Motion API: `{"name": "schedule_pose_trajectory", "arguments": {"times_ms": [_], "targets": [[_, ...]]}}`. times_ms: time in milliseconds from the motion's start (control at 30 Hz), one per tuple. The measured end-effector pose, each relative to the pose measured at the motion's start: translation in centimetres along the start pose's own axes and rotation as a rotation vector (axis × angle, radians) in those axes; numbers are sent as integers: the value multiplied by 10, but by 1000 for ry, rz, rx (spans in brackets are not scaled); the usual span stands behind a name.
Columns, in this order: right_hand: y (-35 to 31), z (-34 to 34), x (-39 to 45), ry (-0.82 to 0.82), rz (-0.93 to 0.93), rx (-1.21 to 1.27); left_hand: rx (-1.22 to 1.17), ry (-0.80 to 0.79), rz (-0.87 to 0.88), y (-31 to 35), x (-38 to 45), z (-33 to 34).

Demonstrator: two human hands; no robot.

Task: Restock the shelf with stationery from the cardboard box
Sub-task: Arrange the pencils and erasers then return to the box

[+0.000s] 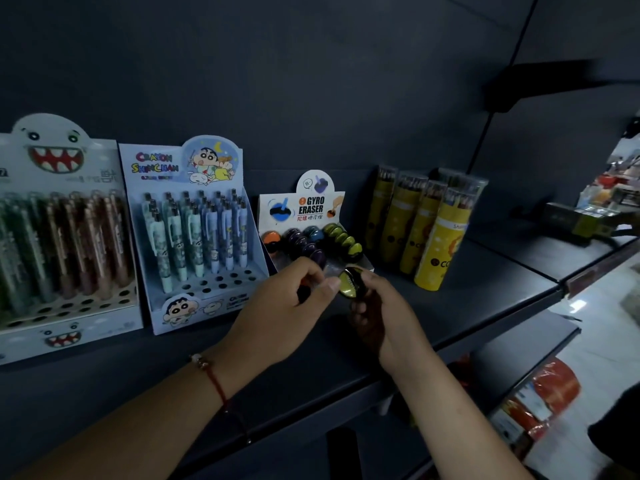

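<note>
Two bare hands meet over the dark shelf [467, 296], just in front of the Gyro Eraser display box [313, 216]. On the left, the left hand [287, 303] has its fingers curled round something small and dark with a trace of orange; what it is cannot be made out. On the right, the right hand [377, 306] pinches a round yellow-green eraser [351, 282] at its fingertips, held just clear of the box's near edge. A red cord bracelet [213, 375] circles the left wrist.

Inside the display box, orange, purple, blue and yellow-green erasers stand in rows; the near row is partly hidden behind the hands. Left of it stands a Crayon Shinchan pen display [194, 237] with empty holes in its near rows, and further left a monster-faced pen display [59, 230], cut off by the frame edge. Right of the eraser box stand yellow tubes of coloured pencils [427, 230], upright and close together.

At the far right, small boxes [581, 220] on the shelf are blurred and too dim to read. Red packets [540, 403] show on a lower shelf, also indistinct. No cardboard stock box is in view.
</note>
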State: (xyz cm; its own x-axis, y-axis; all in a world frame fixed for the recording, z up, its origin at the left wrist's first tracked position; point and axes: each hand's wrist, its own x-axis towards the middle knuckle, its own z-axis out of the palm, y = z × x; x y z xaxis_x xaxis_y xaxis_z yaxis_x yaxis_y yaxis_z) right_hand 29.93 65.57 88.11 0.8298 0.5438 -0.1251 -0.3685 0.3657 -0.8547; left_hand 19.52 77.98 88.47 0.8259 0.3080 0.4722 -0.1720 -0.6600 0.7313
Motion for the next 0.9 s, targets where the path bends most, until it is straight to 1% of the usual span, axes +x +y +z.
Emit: {"name": "schedule_pose_trajectory", "arguments": {"times_ms": [133, 267, 333, 533, 700, 800, 900], "targets": [[-3, 1, 3, 40, -33, 77, -11, -33, -33, 2, -1, -2], [-6, -3, 3, 53, -20, 262, 89, -65, -23, -1, -1, -3], [-8, -4, 5, 71, -36, 285, 126, -70, -14, -3, -1, -3], [-22, -19, 25, 167, -227, 48, 173, -97, -8, -2, -2, -1], [-37, -28, 40, 195, -200, -101, 164, -108, -19, -2, -2, -1], [-45, -33, 47, 168, -214, -241, 169, -114, -27, -1, -2, -3], [-52, -37, 56, 135, -339, -468, 184, -116, -30, -2, -2, -3]]}}
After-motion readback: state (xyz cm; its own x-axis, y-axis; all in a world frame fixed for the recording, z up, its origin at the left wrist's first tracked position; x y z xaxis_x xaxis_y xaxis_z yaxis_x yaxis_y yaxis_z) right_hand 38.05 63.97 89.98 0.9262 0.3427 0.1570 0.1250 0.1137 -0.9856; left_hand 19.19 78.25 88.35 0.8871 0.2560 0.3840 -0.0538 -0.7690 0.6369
